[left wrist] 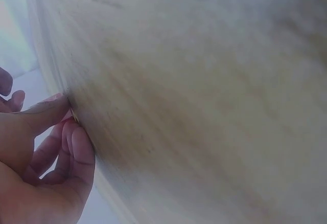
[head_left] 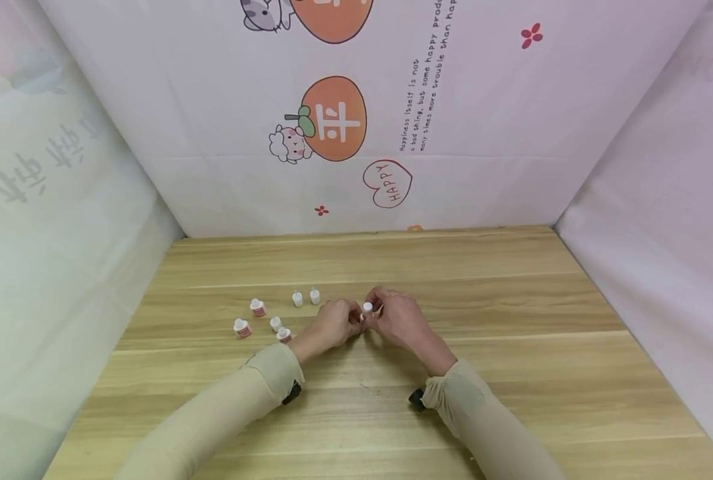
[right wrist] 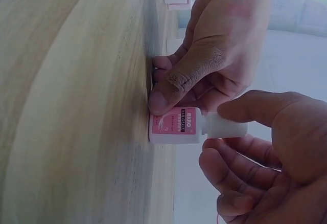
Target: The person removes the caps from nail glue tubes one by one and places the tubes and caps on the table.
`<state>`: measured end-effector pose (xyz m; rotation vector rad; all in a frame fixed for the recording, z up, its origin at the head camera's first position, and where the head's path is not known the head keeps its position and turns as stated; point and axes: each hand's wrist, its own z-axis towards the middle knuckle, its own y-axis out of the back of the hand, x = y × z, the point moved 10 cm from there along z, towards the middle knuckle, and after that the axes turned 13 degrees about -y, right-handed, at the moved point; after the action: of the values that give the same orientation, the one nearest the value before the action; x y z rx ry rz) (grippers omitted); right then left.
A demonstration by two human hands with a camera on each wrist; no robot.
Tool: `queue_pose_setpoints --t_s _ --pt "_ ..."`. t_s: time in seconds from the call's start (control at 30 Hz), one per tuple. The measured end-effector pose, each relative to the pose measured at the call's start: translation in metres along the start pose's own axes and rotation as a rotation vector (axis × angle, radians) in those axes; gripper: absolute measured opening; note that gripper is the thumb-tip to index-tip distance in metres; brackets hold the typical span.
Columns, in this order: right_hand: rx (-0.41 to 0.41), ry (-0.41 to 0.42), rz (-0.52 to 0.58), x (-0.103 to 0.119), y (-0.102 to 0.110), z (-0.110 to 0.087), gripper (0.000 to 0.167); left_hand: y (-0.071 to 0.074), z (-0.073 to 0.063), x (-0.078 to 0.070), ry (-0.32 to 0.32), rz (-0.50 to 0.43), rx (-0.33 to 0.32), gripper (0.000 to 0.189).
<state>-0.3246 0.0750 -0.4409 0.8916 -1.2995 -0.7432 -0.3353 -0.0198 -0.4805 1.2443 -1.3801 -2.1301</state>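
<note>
A small nail glue bottle (right wrist: 176, 126) with a pink label and a white cap (right wrist: 227, 127) stands upright on the table between both hands. My left hand (head_left: 335, 323) grips its body low down, the thumb pressed on the label near the base in the right wrist view. Thumb and fingers of my right hand (head_left: 401, 320) pinch the white cap on top. In the left wrist view, my left hand (left wrist: 51, 183) hides most of the bottle.
Left of the hands stand pink-labelled bottles (head_left: 257, 308), one close to the left wrist. Small white pieces with thin tips, such as the white piece (head_left: 315, 297), stand among and behind them. A printed cloth (head_left: 230, 193) hangs at the wooden table's (head_left: 452, 260) back edge.
</note>
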Motion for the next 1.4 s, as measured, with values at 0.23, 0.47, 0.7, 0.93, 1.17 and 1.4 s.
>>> queue_pose_setpoints --t_s 0.23,0.47,0.7,0.93,1.17,1.4 --pt "-0.002 -0.021 0.015 -0.0013 0.0015 0.0006 0.021 0.0001 0.0002 -0.0001 -0.001 0.019 -0.006 0.006" --pt "0.004 0.001 -0.012 0.0004 0.0002 0.0007 0.021 0.0 0.0005 0.0002 -0.005 0.013 -0.005 0.005" --pt "0.006 -0.029 0.002 -0.0028 -0.0009 0.0014 0.023 -0.0003 0.0 0.0028 0.027 -0.021 -0.005 0.004" --pt "0.003 -0.025 0.0 -0.0018 -0.0002 0.0012 0.022 -0.0018 0.0002 0.0025 0.016 -0.014 -0.007 0.006" --pt "0.007 -0.015 0.003 -0.0015 -0.001 0.0 0.023 -0.0027 -0.0011 0.0039 0.032 -0.031 0.005 0.005" --pt "0.011 -0.039 0.012 -0.0033 -0.0008 0.001 0.023 -0.0018 -0.001 0.0035 0.029 -0.001 0.0 0.006"
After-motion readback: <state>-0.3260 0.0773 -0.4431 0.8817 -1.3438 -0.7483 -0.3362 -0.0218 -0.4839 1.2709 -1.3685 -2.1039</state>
